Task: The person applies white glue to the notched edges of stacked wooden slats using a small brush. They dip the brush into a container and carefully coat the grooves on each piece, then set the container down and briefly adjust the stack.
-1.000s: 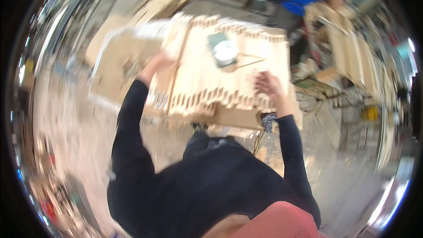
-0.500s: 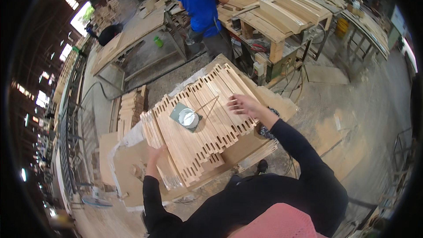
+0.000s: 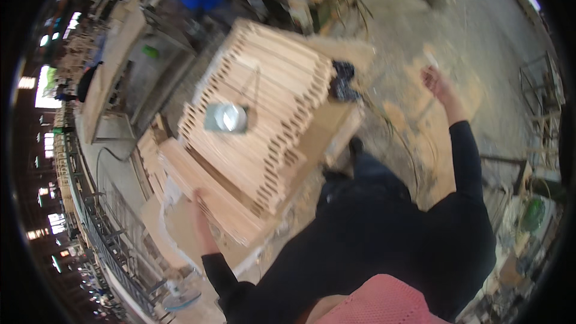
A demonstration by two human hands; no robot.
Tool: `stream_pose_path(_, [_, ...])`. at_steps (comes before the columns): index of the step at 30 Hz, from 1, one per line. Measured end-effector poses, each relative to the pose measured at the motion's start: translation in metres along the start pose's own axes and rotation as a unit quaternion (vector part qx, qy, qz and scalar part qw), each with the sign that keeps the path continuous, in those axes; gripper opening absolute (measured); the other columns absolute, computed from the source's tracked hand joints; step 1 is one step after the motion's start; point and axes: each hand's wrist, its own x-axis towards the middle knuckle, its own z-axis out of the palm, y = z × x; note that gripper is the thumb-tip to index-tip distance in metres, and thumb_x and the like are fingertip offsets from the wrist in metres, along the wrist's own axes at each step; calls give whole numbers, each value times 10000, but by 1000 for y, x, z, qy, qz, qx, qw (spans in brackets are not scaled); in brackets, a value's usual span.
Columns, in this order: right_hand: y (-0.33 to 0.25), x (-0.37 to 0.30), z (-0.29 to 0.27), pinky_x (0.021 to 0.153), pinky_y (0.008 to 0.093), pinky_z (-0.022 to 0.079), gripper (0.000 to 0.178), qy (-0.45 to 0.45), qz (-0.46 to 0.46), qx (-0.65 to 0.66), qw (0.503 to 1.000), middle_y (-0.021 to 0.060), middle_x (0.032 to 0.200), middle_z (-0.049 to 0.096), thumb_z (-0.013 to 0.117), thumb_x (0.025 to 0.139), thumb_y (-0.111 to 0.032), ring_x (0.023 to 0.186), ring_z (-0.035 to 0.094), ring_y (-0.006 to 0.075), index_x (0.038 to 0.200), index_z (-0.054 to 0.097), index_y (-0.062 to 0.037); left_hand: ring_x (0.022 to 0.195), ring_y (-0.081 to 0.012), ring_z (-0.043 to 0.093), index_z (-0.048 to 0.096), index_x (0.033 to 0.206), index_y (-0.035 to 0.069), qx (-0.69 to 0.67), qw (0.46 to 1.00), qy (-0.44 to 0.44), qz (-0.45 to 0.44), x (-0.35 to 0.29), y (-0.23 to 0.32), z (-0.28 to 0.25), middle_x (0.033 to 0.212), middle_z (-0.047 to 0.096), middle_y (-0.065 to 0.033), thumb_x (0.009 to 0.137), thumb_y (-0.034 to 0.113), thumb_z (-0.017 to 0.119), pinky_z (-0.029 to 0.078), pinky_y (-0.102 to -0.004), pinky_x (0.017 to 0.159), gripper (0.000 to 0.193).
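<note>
Slats and hands at a workbench. The wide set of slats [image 3: 282,63] lies side by side on a board [image 3: 339,123], slotted ends slightly staggered; this part appears laid out. A narrower bundle [image 3: 207,183] lies to its left across an open gap, so the two groups are not closed up. The left hand [image 3: 199,201] touches the bundle's outer side; whether its fingers grip cannot be told. The right hand [image 3: 439,88] hangs well apart, over the floor [image 3: 414,42], fingers blurred and seemingly bent, nothing visibly held. A tub [image 3: 231,118] stands on the slats; whether its contents coat any wood cannot be judged.
</note>
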Motion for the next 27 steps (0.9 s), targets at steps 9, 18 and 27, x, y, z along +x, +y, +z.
stream_pose_path(9, [94, -85, -80, 787, 309, 526, 327, 281, 216, 48, 934, 82, 1096, 637, 482, 954, -261, 932, 633, 193, 1218, 504, -68, 1069, -222, 551, 494, 1230, 38, -130, 991, -14, 38, -24, 108, -74, 1129, 577, -76, 862, 370, 595, 463, -374, 911, 506])
stream_pose_path(18, [106, -4, -128, 737, 328, 532, 329, 187, 287, -5, 939, 100, 1036, 646, 453, 959, -263, 871, 641, 220, 1219, 500, -67, 1090, -264, 527, 393, 1328, 51, -84, 974, 44, 205, -68, 243, 89, 1224, 521, -123, 873, 477, 510, 436, -388, 951, 634])
stream_pose_path(27, [73, 136, -245, 658, 330, 549, 329, 170, 283, -78, 941, 104, 940, 665, 526, 931, -278, 800, 671, 221, 1141, 552, -27, 877, -244, 628, 548, 1179, 42, -210, 970, -97, 67, -10, 408, 376, 1039, 633, -112, 812, 456, 616, 522, -359, 808, 557])
